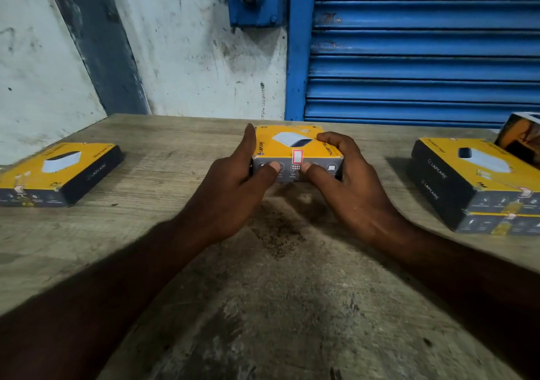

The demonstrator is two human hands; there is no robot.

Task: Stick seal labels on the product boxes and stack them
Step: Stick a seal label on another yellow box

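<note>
Two hands (230,186) (353,186) grip centre box (292,143) | lone box (61,169) left | stack (467,186) right

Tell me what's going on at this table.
A person holds a yellow-and-dark product box at the middle of the wooden table. The left hand grips its left side and the right hand its right. Both thumbs press the near face, one on each side of a red-edged seal label folded over the top edge. A single box lies to the left, and a stack of two boxes stands to the right.
</note>
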